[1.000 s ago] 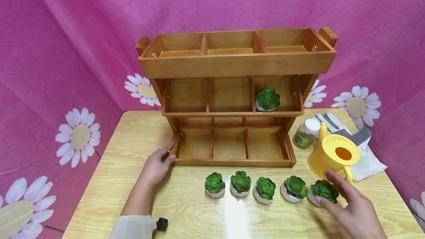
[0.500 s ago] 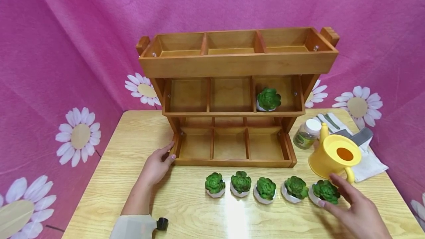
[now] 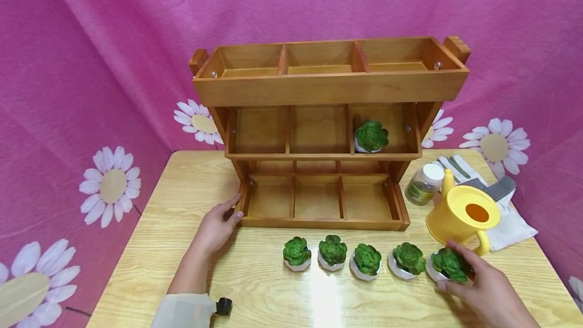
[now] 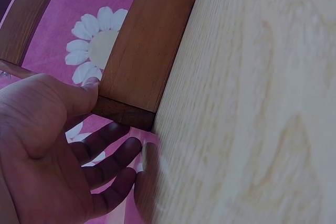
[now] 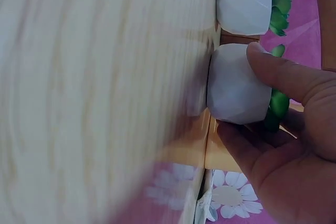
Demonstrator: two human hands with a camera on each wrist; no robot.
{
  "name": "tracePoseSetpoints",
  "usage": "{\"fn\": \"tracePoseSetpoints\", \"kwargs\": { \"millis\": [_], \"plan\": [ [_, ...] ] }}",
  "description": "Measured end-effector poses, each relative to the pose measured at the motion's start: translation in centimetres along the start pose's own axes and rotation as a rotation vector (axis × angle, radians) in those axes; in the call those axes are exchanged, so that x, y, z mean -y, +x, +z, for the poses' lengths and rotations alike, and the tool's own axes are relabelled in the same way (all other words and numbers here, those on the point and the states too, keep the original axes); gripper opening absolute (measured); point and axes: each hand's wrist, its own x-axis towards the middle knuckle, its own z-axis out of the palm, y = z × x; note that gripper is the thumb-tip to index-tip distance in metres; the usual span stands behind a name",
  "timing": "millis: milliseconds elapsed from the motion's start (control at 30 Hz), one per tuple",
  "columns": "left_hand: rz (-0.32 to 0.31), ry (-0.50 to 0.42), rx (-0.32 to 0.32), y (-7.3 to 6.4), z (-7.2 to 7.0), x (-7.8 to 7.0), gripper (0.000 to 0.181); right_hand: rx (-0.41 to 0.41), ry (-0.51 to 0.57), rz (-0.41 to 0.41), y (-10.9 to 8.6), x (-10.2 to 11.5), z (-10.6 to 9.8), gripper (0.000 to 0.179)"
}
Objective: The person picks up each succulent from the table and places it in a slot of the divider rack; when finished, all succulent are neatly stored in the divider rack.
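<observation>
Right hand point(image 3: 485, 283) pinches rightmost potted succulent point(image 3: 445, 265); upright, leaves point(image 5: 278, 106) up.

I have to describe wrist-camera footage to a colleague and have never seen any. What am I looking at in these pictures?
No machine here: these are a person's bare hands. The wide picture comes from a camera on the head, looking forward and down. The two others come from cameras worn on the wrists, so the table looks tipped sideways there.

The left hand touches the left end of the bottom tier of a three-tier wooden shelf. The right hand holds the rightmost potted plant between thumb and fingers, as the right wrist picture shows. Four other potted plants stand in the same row in front of the shelf, and another plant sits at the right in the middle tier. Beyond the shelf's right end are a white-lidded jar, a yellow watering can and some white and grey cloth.
</observation>
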Motion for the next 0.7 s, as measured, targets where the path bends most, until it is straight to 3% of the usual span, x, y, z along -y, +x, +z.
{"fn": "tracePoseSetpoints", "kwargs": {
  "millis": [300,700],
  "plan": [
    [-0.006,-0.005,0.002,0.0,0.1,0.0,0.053,0.011,-0.008,0.032,0.1,-0.1,-0.2,0.097],
    [-0.007,-0.007,-0.008,-0.1,0.1,-0.2,0.053,-0.154,-0.002,-0.059,-1.0,1.6,-1.4,0.088]
  ]
}}
